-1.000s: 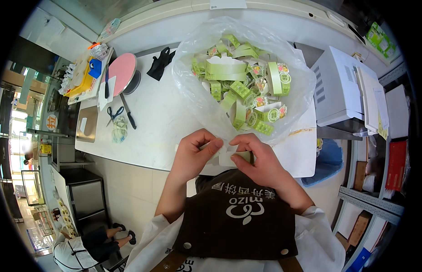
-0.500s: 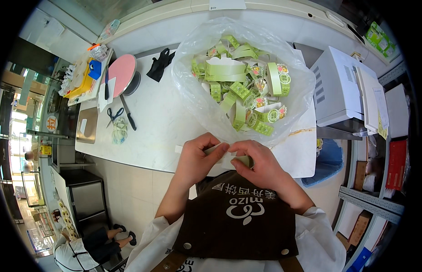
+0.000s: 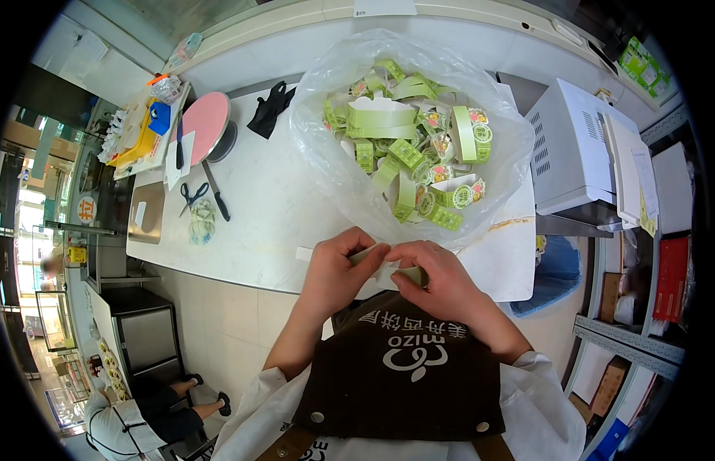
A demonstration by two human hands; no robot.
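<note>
Close to my body, at the table's front edge, both hands pinch a pale green and white paper piece, mostly covered by my fingers. My left hand is closed on its left part, thumb tip against the forefinger. Closed on the right part is my right hand, and the two hands nearly touch. Just beyond them lies a large clear plastic bag, spread wide around several small green paper boxes with curved bands and printed decoration.
On the white table lie scissors, a knife and a black glove-like item. A pink turntable stands back left. A white appliance is at right, a blue-lined bin below. Another person is lower left.
My hands stay almost in place on the paper piece. The other person at lower left has shifted slightly to the left.
</note>
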